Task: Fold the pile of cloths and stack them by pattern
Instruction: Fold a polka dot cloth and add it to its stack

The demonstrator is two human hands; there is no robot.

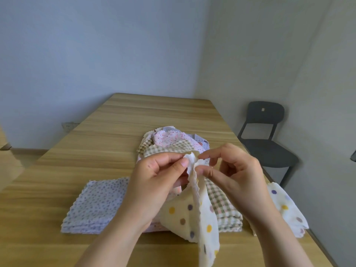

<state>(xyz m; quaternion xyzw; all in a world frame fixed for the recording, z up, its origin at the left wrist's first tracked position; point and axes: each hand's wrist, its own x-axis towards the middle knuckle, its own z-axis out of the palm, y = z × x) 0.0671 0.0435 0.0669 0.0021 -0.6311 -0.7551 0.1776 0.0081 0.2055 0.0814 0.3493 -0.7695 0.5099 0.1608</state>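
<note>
A cream cloth with coloured polka dots [194, 214] hangs in the air above the table. My left hand [154, 182] and my right hand [233, 176] both pinch its top edge between thumb and fingers, close together. Behind them lies an unfolded pile of cloths [171, 141] with pink floral, beige check and grey pieces. A folded stack of lilac dotted cloths [96, 205] sits at the left. A folded check stack [225, 211] sits under the hanging cloth, with a pink stack edge [154, 227] beside it. Another white polka-dot cloth [289, 207] lies at the right, partly behind my right arm.
The wooden table [134, 116] stretches back toward a blue-grey wall. A dark chair [267, 137] stands off the table's right side. A wall socket [67, 125] is at the left.
</note>
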